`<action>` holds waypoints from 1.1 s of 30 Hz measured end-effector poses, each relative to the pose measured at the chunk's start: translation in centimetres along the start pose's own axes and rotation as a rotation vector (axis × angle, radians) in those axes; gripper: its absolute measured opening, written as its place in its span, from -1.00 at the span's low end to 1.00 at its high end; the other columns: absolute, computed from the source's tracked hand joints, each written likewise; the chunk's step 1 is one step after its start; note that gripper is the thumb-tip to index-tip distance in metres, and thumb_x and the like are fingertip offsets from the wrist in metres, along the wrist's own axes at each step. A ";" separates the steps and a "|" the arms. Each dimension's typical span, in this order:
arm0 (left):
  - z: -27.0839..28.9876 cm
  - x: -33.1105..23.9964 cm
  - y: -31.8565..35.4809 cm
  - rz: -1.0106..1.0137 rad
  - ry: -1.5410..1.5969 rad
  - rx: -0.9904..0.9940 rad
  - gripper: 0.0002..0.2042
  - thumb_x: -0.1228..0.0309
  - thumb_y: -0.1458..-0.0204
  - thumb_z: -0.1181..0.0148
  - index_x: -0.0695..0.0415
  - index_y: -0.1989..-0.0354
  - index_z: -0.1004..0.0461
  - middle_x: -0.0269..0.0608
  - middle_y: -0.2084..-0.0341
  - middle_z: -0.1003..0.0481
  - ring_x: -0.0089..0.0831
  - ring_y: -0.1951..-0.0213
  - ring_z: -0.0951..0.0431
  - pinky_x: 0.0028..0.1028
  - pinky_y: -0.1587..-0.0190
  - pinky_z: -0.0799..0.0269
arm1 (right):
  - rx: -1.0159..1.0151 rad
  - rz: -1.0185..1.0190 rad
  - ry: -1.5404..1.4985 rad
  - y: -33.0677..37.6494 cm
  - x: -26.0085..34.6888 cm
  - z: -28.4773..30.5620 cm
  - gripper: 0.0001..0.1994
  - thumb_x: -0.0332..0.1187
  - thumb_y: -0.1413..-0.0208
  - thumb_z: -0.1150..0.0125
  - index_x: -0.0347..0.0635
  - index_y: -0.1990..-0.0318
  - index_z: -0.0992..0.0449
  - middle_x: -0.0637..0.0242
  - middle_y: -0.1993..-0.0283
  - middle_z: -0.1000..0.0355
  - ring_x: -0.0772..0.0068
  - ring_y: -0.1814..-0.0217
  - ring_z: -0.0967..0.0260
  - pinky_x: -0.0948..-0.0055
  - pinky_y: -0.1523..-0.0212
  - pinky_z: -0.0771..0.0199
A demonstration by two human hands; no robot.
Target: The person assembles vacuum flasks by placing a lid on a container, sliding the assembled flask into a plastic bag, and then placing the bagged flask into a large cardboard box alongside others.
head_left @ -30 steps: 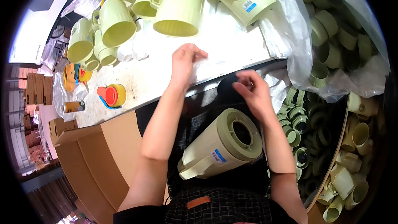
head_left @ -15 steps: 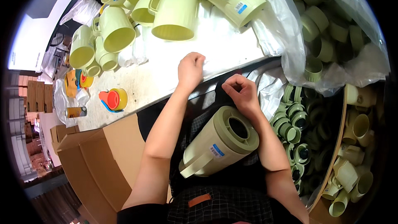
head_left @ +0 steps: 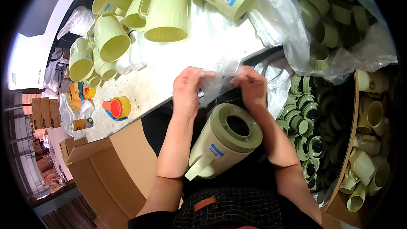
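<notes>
A clear plastic bag (head_left: pixel 217 79) is stretched between my two hands above the table's front edge. My left hand (head_left: pixel 188 88) pinches its left side, and my right hand (head_left: pixel 252 87) pinches the other side, fingers bent. Below them a pale green jug (head_left: pixel 220 152) leans in my lap between my forearms. Its round ring-shaped top (head_left: pixel 238 127) with a dark centre faces up and away, and its handle (head_left: pixel 199 167) points toward the lower left. A blue and white label is stuck on its side. Neither hand touches the jug.
Several yellow-green jug bodies (head_left: pixel 167 12) stand and lie on the white table (head_left: pixel 148 85). Tape rolls (head_left: pixel 120 107) and a can (head_left: pixel 82 124) sit at its left. Green lids (head_left: pixel 302 125) fill a container at right, beside a carton (head_left: pixel 352 144) of jug parts. An open cardboard box (head_left: pixel 99 178) is at lower left.
My hands have come level with each other and now hold the clear bag spread between them. The left hand went from a loose fist to a pinch. The jug stays in my lap.
</notes>
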State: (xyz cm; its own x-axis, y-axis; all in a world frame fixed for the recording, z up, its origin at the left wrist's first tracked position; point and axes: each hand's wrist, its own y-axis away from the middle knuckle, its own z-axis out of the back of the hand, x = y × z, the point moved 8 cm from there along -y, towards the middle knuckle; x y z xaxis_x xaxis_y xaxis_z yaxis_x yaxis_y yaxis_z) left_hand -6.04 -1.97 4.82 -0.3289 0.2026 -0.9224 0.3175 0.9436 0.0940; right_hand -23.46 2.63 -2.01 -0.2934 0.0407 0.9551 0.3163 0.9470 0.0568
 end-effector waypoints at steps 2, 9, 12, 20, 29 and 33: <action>-0.7 -1.2 1.1 -0.023 -0.259 -0.034 -0.79 0.41 -0.30 -0.04 0.30 0.29 -0.50 -0.13 0.28 -0.63 -0.46 0.20 -0.60 -0.46 0.02 -0.48 | 0.048 -0.070 0.035 0.6 1.3 -0.7 -0.81 -0.51 -0.03 -0.31 -0.27 0.16 -0.63 0.34 0.29 -0.58 0.55 0.29 -0.46 0.55 0.22 -0.46; 0.0 -3.4 4.1 0.072 0.060 0.241 -0.91 0.47 -0.18 -0.10 0.10 0.34 -0.32 -0.37 0.57 -0.39 -0.60 0.48 -0.38 -0.56 0.41 -0.31 | -0.227 0.026 -0.270 0.5 -0.6 7.8 -0.89 -0.52 -0.14 -0.29 -0.26 0.21 -0.49 0.11 0.11 -0.54 0.40 0.09 -0.52 0.42 0.10 -0.57; 2.6 -1.2 4.4 0.135 -0.462 0.173 -0.80 0.64 -0.02 -0.23 0.16 0.22 -0.38 -0.48 0.56 -0.34 -0.69 0.47 -0.30 -0.65 0.38 -0.24 | -0.461 -0.306 -0.628 4.0 -2.6 7.0 -0.86 -0.45 -0.28 -0.08 -0.32 0.09 -0.39 0.13 0.12 -0.47 0.43 0.24 -0.43 0.47 0.22 -0.52; 0.5 -10.3 19.5 -0.457 -0.998 0.055 -0.14 0.30 0.44 -0.62 0.16 -0.18 -0.35 -0.08 0.17 -0.42 -0.06 0.26 -0.53 -0.24 0.25 -0.50 | 0.221 0.137 0.155 18.4 0.7 -2.5 -0.45 -0.24 -0.26 -0.11 -0.34 -0.30 -0.18 0.02 -0.18 -0.29 0.12 -0.24 -0.28 0.24 -0.28 -0.26; 14.8 -12.7 42.9 -0.340 -0.909 -1.204 -0.54 0.32 -0.29 -0.05 0.35 -0.27 -0.28 0.02 -0.19 -0.39 -0.19 -0.20 -0.41 -0.23 -0.25 -0.34 | 1.629 -0.065 0.490 30.7 1.6 -23.3 -0.30 -0.32 0.02 -0.47 -0.28 -0.24 -0.22 -0.03 -0.09 -0.44 0.01 -0.14 -0.46 0.23 -0.07 -0.51; 20.7 -22.3 51.8 0.032 -1.557 -1.160 -0.38 0.68 0.06 -0.03 0.05 -0.28 -0.39 -0.02 0.06 -0.51 -0.03 -0.04 -0.50 -0.23 -0.10 -0.44 | 1.821 0.131 0.114 34.9 4.9 -28.8 -0.47 -0.42 -0.03 -0.40 -0.18 -0.18 -0.38 0.20 -0.04 -0.47 0.18 0.02 -0.51 0.30 -0.02 -0.52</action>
State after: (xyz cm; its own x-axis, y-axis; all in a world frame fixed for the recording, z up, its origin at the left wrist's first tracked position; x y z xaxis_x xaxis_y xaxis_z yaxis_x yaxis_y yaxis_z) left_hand 36.11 36.97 22.51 0.8240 0.4631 -0.3264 -0.5578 0.7642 -0.3237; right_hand 12.09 26.71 13.03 -0.2696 0.1889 0.9443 -0.9553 0.0714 -0.2870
